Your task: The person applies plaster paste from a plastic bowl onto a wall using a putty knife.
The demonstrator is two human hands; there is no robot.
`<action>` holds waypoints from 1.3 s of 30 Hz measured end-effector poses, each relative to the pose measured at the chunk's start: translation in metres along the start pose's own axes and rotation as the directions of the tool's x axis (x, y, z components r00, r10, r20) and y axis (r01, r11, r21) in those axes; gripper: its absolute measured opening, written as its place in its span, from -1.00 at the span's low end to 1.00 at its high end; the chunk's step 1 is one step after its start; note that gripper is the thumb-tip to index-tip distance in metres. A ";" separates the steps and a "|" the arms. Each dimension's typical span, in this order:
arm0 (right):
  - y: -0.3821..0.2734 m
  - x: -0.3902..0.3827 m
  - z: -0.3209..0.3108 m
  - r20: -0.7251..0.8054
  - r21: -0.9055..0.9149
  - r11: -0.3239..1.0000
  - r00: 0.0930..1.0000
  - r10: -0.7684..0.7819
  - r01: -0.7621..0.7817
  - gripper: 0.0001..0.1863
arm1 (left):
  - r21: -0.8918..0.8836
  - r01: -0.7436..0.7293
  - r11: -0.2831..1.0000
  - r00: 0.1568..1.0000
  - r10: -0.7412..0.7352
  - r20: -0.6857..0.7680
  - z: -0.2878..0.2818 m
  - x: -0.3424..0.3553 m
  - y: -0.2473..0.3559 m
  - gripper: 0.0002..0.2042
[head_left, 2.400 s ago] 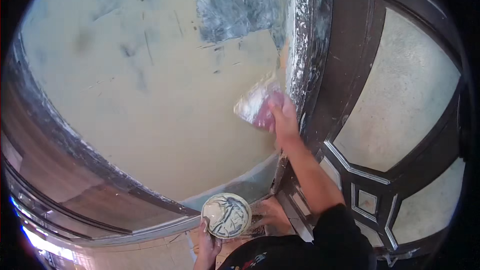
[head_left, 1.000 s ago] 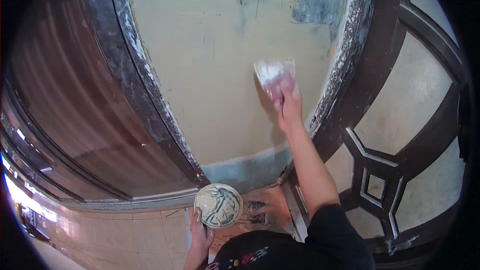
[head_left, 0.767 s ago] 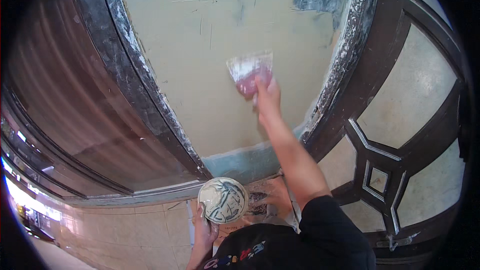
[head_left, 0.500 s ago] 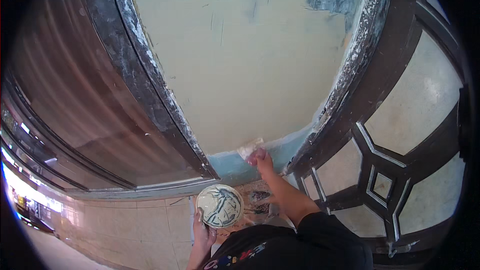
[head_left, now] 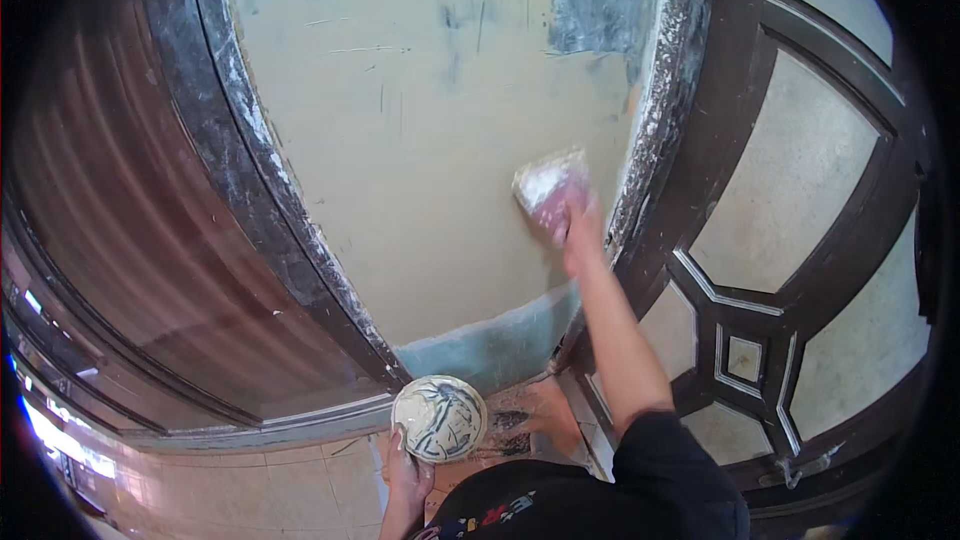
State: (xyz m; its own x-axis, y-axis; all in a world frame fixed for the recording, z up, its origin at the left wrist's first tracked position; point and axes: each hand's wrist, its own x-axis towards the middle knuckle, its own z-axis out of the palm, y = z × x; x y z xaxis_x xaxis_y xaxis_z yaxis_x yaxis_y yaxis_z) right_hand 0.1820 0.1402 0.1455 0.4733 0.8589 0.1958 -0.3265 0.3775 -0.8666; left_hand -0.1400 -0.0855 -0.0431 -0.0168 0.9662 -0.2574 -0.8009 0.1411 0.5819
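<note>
My right hand [head_left: 582, 230] grips a pink-handled putty knife [head_left: 548, 190], its wide blade smeared white and held against or very near the beige coated wall panel [head_left: 430, 190], right of its middle. My left hand [head_left: 403, 470] holds a round tub lid or shallow container [head_left: 438, 418] of pale paste with dark streaks, low in front of my body. A grey-blue patch [head_left: 595, 10] shows at the panel's upper right, and a bare blue-green band [head_left: 465, 350] runs along its bottom. White flaking marks line the upright frames on both sides.
A dark door [head_left: 725, 160] with pale panels stands open or set at an angle on the right. Dark-framed glazing [head_left: 160, 240] with a curtain behind it is on the left. Tiled floor [head_left: 280, 490] and a stained cardboard sheet [head_left: 550, 420] lie below.
The putty knife went down to the panel's lower edge half a second ago and is now back up, further right. My left hand still holds the container low.
</note>
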 end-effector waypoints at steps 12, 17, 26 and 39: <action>0.173 -0.004 -0.072 -0.194 -0.371 0.929 0.978 -0.077 0.000 -0.79 | 0.050 0.035 0.998 0.999 -0.035 0.003 0.009 0.004 -0.007 -0.56; 0.231 -0.093 -0.139 0.006 -0.275 0.803 0.834 0.552 -0.529 -0.84 | 0.599 -0.333 0.728 0.940 0.205 0.274 0.011 -0.004 -0.003 -0.56; -0.004 0.056 -0.069 -0.155 0.152 0.980 0.982 -0.104 0.128 -0.68 | 0.136 0.064 0.989 0.997 -0.059 -0.043 0.034 0.020 -0.020 -0.57; 0.207 0.009 -0.216 -0.184 -0.601 0.774 0.977 0.109 -0.200 -0.62 | 0.122 0.125 0.985 0.990 -0.117 -0.074 0.094 0.055 -0.047 -0.60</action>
State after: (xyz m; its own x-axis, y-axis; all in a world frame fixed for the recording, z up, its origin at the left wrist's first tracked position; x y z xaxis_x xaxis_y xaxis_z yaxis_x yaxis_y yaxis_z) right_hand 0.2957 0.1512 -0.1311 0.5770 0.8167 0.0124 0.1448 -0.0874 -0.9856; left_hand -0.0466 -0.0187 -0.0122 0.0326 0.9244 -0.3801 -0.7177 0.2863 0.6348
